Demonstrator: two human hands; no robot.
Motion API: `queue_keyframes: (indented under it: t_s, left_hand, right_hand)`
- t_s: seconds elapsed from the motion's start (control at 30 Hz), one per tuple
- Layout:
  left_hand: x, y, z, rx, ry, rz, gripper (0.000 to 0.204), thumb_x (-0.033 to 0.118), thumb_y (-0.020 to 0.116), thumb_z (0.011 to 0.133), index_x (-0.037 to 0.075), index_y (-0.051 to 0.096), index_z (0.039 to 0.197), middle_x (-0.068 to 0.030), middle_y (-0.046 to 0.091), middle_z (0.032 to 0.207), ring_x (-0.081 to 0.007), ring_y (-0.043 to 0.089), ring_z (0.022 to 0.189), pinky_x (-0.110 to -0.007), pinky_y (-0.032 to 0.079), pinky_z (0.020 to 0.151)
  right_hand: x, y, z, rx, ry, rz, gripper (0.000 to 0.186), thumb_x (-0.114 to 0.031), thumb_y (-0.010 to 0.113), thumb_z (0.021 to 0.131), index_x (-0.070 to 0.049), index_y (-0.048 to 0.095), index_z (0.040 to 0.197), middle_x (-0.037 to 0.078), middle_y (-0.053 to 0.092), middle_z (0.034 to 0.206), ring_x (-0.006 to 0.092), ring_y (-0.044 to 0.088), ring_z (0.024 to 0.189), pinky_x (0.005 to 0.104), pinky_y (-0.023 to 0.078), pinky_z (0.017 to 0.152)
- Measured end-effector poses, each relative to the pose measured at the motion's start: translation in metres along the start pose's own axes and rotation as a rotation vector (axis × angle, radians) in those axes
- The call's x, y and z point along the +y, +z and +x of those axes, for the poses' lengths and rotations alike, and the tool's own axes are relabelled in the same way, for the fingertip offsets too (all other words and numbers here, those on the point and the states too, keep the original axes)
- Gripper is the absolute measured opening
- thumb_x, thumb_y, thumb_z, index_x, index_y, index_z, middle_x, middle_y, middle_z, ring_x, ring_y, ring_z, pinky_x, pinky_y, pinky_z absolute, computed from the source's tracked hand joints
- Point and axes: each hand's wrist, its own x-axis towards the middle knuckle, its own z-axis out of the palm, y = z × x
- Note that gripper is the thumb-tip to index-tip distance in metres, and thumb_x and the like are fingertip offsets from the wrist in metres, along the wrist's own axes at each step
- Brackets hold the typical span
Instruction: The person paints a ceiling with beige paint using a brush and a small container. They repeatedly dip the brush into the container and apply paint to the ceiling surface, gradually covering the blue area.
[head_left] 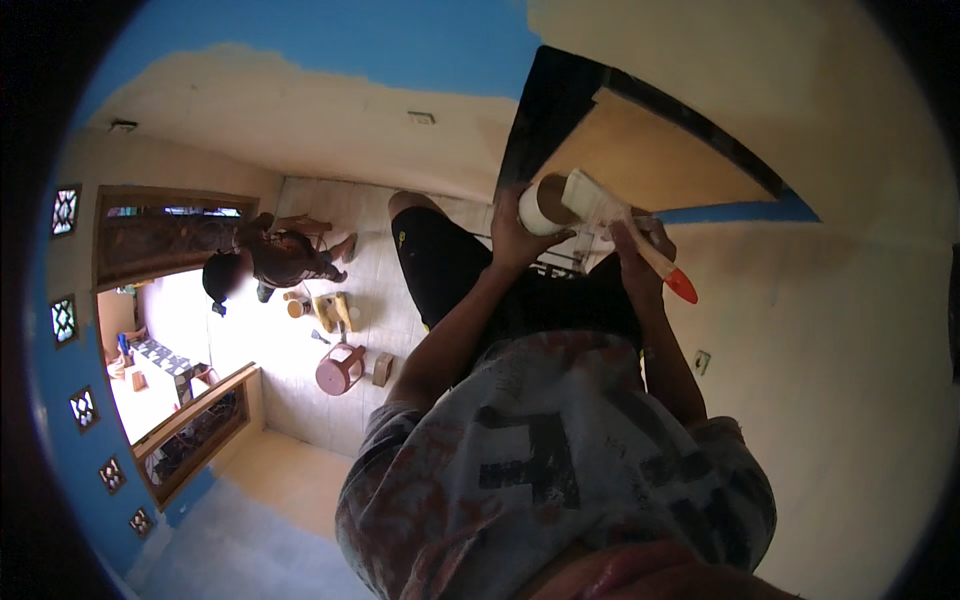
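Cup: white, brown inside, in my left fingers. Brush: slanted in my right fingers, pale bristles by cup mouth, orange-red handle end.

My left hand covers part of the white container, the brush overlaps its mouth so I can't see all of the inside, and my right hand hides a stretch of the brush's handle. Off on the floor, the little things near the stool are too small for me to name, and glare washes out much of the doorway.
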Motion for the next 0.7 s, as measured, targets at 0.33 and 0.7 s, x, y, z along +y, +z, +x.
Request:
queue_keyframes:
  t_s: [0.33, 0.7]
  left_hand:
    - [-0.002, -0.002, 0.019, 0.044, -0.017, -0.037, 0.088, 0.027, 0.096, 0.047, 0.005, 0.049, 0.118, -0.0162, 0.058, 0.111, -0.0354, 0.058, 0.103, -0.045, 0.049, 0.085]
    - [-0.012, -0.002, 0.018, 0.051, -0.058, -0.018, 0.086, 0.023, 0.095, 0.046, 0.007, 0.049, 0.117, -0.0158, 0.059, 0.111, -0.0361, 0.056, 0.107, -0.045, 0.049, 0.087]
  right_hand:
    - [-0.015, 0.009, 0.063, 0.118, -0.225, -0.069, 0.022, -0.007, 0.072, 0.083, 0.006, 0.065, 0.099, 0.014, 0.069, 0.089, 0.0161, 0.066, 0.079, 0.029, 0.055, 0.073]
    - [0.02, 0.058, 0.214, -0.14, -0.837, -0.512, 0.023, -0.007, 0.077, 0.078, 0.002, 0.069, 0.098, 0.014, 0.07, 0.089, 0.024, 0.067, 0.074, 0.0322, 0.054, 0.066]
